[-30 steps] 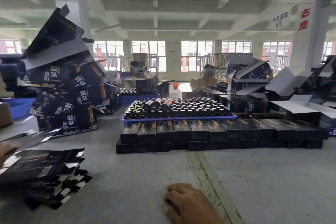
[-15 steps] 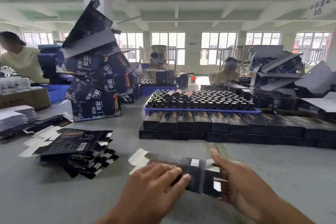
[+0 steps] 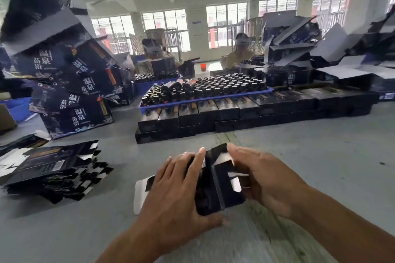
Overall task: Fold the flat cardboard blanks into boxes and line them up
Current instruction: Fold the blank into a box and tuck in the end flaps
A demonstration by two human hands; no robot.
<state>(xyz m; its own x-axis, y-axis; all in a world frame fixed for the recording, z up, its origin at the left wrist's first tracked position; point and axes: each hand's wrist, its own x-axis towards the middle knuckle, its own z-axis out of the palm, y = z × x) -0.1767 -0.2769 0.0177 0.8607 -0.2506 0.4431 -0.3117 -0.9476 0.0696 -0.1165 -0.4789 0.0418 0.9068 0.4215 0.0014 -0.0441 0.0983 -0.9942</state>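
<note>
1. Two bare hands meet over one black cardboard blank (image 3: 215,186) low in the middle of the view, just above the grey desk (image 3: 310,156).
2. The left hand (image 3: 177,190) lies on the blank's left side, fingers spread and bent over the top, thumb tucked under the near edge; its grip is grasping the blank.
3. The right hand (image 3: 265,179) holds the blank's right end, forefinger stretched along the far edge and the other fingers curled round the white-lined flaps; its grip too is grasping the blank.
4. The blank is partly raised into a box shape, with a fold ridge running down its middle and a white flap sticking out to the left beneath the left hand.
5. A stack of flat blanks (image 3: 51,168) lies on the desk to the left, well apart from the hands.
6. Beyond the hands a row of folded black boxes (image 3: 235,113) stands side by side in two layers across the desk.
7. A blue tray (image 3: 205,99) full of dark bottles (image 3: 224,87) rests on the back of that row.
8. A leaning pile of large printed cartons (image 3: 64,79) rises at the left, and more open cartons (image 3: 299,49) are heaped at the right.
9. Two people (image 3: 240,51) sit at the far side, behind the bottles.
</note>
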